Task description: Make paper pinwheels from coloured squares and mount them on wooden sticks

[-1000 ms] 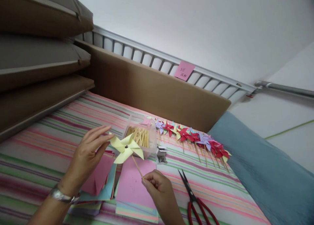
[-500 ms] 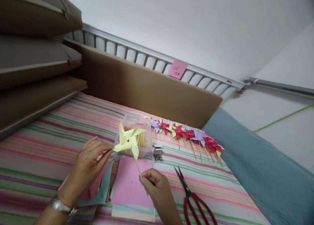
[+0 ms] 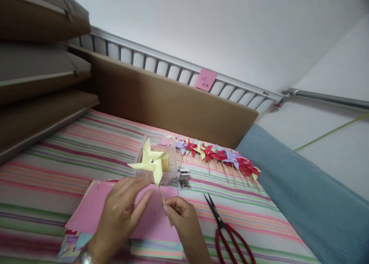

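Note:
A pale yellow paper pinwheel (image 3: 155,165) with a silver pin at its centre stands upright on a thin wooden stick. My right hand (image 3: 180,212) pinches that stick low down. Just below the pinwheel and left of the stick is my left hand (image 3: 122,208), its fingers apart and holding nothing that I can see. Beneath both hands lie stacks of coloured paper, a pink sheet (image 3: 90,208) on top at the left and another pink sheet (image 3: 157,225) on top at the right. Behind the pinwheel sits a clear plastic box (image 3: 172,162) of wooden sticks.
Scissors with red handles (image 3: 221,225) lie right of my right hand. A small box of metal pins (image 3: 183,183) stands beside the clear box. Several finished pinwheels (image 3: 220,156) lie in a row at the back right. Brown padded stacks (image 3: 43,72) rise at the left.
My left hand has let go of the pinwheel's blade and moved down and right, toward the stick. The pinwheel has turned slightly. My right hand keeps its pinch on the stick.

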`<state>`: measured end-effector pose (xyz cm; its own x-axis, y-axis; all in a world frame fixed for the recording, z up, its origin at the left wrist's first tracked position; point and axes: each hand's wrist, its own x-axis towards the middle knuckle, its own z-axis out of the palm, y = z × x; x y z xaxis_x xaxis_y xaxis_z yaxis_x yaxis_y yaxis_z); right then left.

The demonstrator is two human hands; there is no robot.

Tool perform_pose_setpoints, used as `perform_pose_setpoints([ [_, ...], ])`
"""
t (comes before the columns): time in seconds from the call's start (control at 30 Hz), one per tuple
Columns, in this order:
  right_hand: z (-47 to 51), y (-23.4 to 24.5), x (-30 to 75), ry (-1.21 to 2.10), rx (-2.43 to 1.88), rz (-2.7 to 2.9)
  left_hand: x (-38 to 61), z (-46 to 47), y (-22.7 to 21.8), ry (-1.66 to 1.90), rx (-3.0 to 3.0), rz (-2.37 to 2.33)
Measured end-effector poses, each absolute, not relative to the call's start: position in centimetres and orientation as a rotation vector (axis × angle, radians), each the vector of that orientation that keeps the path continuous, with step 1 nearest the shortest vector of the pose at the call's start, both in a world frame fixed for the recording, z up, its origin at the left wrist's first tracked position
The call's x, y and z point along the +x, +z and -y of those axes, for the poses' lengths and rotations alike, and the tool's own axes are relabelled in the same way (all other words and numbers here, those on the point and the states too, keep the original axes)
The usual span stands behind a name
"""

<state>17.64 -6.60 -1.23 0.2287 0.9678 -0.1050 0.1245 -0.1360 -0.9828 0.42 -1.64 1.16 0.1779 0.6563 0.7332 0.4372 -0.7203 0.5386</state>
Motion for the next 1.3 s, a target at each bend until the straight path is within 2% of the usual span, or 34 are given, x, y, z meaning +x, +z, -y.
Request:
perform_pose_setpoints([
  [0.1,6.6,-1.3,17.7,1.079,-1.490,1.053,-1.5,0.1,1.1,1.744,2.192,-1.241],
  [0.2,6.6,-1.6,17.5,1.090,-1.469,1.038,-3.3,-1.9,0.1,1.655,2.233,-1.322],
  [0.37,6.5,-2.2,17.0,1.097,-1.461,1.011,-3.9,-2.7,-1.0,1.587,2.257,-1.277],
  [0.73,6.4,-1.2,16.8,1.072,-1.472,1.027,1.3,1.9,0.2,1.451,2.318,-1.008],
  [0.93,6.4,-1.7,16.9,1.087,-1.469,1.013,-1.3,0.0,1.1,1.720,2.273,-1.256],
  [1.3,7.1,-1.7,15.7,1.149,-1.478,1.107,-2.4,-1.3,0.1,1.679,2.297,-1.334],
])
